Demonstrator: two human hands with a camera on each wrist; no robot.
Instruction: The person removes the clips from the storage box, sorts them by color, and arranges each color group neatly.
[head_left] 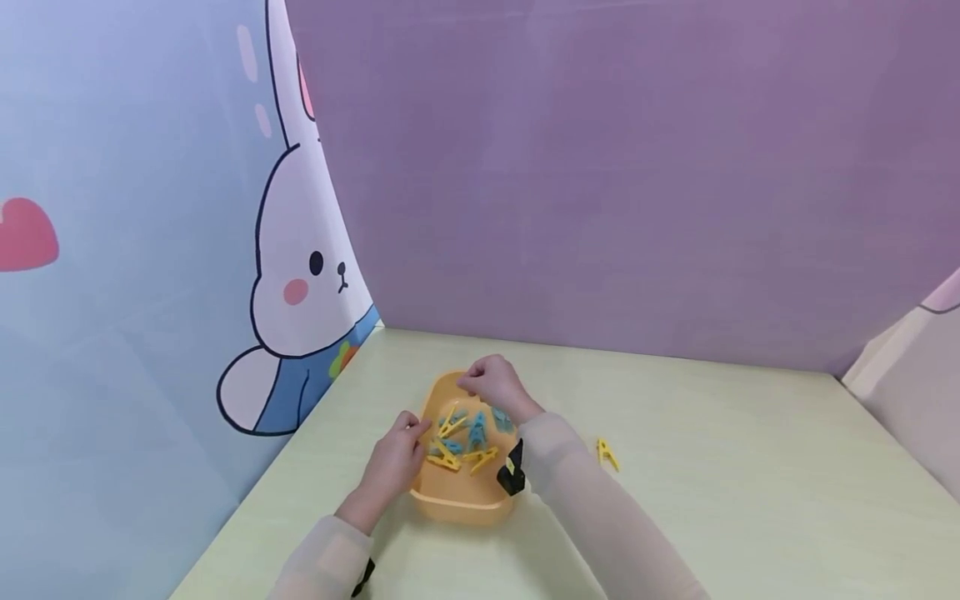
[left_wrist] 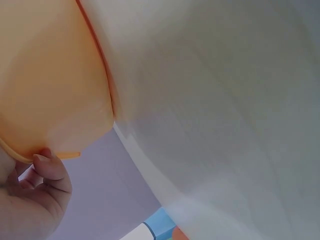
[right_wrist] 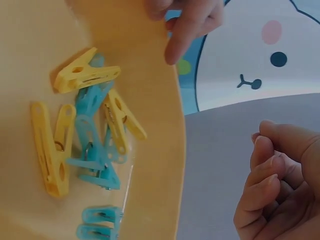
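Note:
My left hand (head_left: 396, 457) grips the left rim of an orange plastic basin (head_left: 461, 505). In the left wrist view, thumb and fingers of that hand (left_wrist: 47, 195) pinch the basin's rim. Inside the basin lie yellow clothespins (right_wrist: 51, 155) and several blue clothespins (right_wrist: 95, 100), heaped together in the middle. My right hand (head_left: 497, 385) hovers over the basin's far end. Seen from its wrist, the right hand (right_wrist: 280, 190) has curled fingers, the thumb tip meets the index finger, and nothing shows between them.
A single yellow clothespin (head_left: 610, 457) lies on the pale table (head_left: 712, 483) to the right of the basin. A purple wall (head_left: 600, 183) stands behind the table. On the left is a light blue wall (head_left: 135, 333) with a cartoon rabbit (head_left: 300, 317).

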